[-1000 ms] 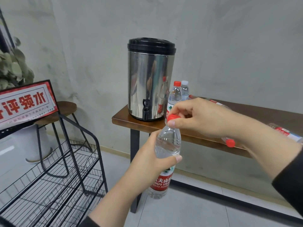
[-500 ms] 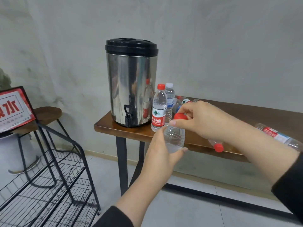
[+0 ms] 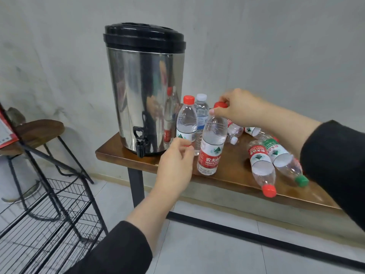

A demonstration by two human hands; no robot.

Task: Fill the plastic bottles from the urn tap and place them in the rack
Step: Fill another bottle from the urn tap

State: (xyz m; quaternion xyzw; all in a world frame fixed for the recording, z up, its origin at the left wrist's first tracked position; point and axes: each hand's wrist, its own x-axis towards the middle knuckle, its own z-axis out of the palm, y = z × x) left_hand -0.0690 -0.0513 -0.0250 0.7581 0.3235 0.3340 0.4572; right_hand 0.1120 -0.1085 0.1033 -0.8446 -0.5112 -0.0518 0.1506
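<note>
bottle (image 3: 212,143): upright on table (image 3: 233,175), red label, right of urn tap (image 3: 140,147)
right hand (image 3: 240,107): fingertips pinching its red cap (image 3: 220,105)
left hand (image 3: 175,165): loosely curled, holding nothing, just beside bottle
urn (image 3: 145,89): steel, black lid, table's left end
other bottles: 2 upright behind, several lying right
rack (image 3: 49,214): black wire, floor left
</note>
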